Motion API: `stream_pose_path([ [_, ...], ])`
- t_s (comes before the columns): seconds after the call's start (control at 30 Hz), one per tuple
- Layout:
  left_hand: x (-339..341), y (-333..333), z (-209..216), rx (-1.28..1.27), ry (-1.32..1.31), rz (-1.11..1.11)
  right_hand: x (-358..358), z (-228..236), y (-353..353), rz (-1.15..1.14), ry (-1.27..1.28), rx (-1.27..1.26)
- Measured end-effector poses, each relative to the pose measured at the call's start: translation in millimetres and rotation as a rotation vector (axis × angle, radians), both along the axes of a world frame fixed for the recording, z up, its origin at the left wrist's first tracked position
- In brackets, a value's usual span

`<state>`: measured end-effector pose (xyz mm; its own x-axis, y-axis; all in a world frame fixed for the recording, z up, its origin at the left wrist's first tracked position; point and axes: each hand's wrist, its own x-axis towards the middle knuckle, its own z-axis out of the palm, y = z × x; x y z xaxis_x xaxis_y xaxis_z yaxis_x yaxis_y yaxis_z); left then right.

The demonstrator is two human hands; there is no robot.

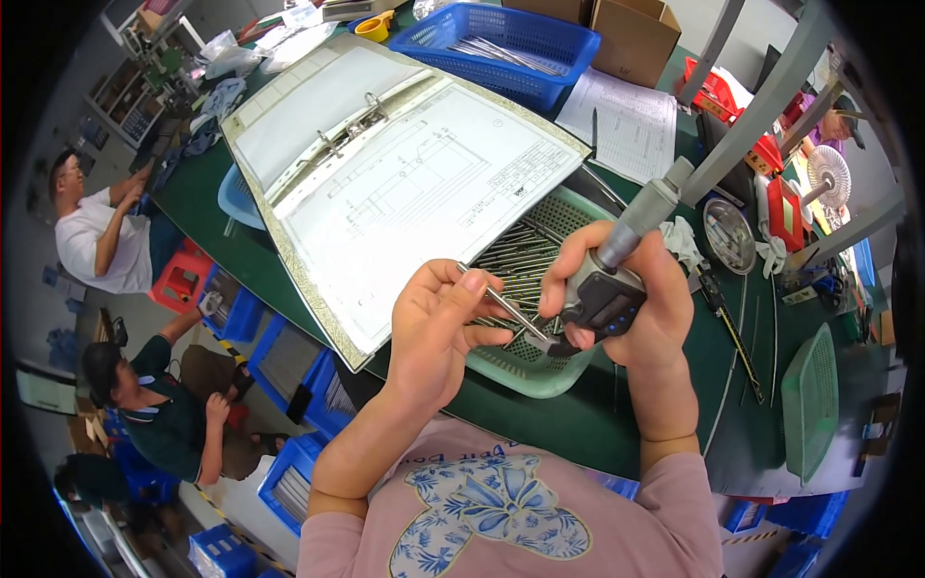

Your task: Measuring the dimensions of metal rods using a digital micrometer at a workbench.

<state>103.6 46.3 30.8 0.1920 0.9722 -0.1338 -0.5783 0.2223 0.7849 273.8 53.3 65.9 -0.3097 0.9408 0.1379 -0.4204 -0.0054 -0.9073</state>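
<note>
My left hand (pixel 438 328) pinches a thin metal rod (pixel 506 305) between thumb and fingers, its far end lying in the jaws of a digital micrometer (pixel 617 279). My right hand (pixel 636 299) is wrapped around the micrometer's dark body, with the grey thimble pointing up and to the right. Both hands hover over a green plastic basket (pixel 525 371) that holds several more metal rods (pixel 515 255).
An open ring binder with a technical drawing (pixel 414 183) lies on the green table behind the basket. A blue basket of rods (pixel 501 48), cardboard boxes (pixel 636 34), a paper sheet (pixel 626 120) and a second green basket (pixel 809 400) stand around. Two people sit at lower left.
</note>
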Motion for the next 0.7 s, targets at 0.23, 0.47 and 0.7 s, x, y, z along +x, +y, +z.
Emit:
stream_pose_path([
  [0.23,0.0,0.9,-1.7,-0.013,0.003,0.009,-2.7,1.1,2.4,-0.034,0.11,-0.103],
  [0.47,0.1,1.7,-3.3,-0.016,0.0,-0.008,-2.6,-1.9,4.1,-0.025,0.1,-0.071],
  [0.7,1.9,-2.7,-4.8,-0.032,-0.042,-0.192,0.0,-7.2,6.8,0.043,0.222,-0.073],
])
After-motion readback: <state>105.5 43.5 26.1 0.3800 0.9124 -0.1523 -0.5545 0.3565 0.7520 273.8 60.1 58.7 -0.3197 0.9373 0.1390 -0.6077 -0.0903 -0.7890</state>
